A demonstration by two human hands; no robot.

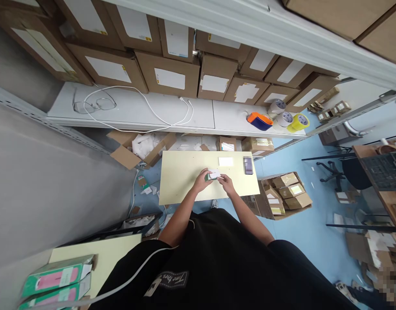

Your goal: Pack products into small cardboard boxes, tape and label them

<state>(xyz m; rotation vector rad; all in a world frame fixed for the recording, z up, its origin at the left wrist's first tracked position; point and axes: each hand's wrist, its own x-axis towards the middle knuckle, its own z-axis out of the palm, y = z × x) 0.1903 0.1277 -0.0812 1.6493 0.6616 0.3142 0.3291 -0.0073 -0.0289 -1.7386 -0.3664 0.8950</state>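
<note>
A small white-and-green box (213, 173) is held between my two hands above the pale yellow table (178, 176). My left hand (202, 181) grips its left side, thumb and fingers closed around the edge. The fingers of my right hand (226, 183) pinch its lower right corner. What is inside the box, if anything, cannot be seen. Just beyond my hands lies a white rectangular card or sheet (226, 161). A dark phone (248, 165) rests near the table's right end.
Behind the table, a shelf (201, 113) bears glasses (104, 103), a white cable (152, 113), tape rolls (284, 119) and an orange-blue tape dispenser (260, 121). Cartons (175, 77) line its back. An open carton of boxes (286, 193) stands right; green-pink boxes (55, 280) lie lower left.
</note>
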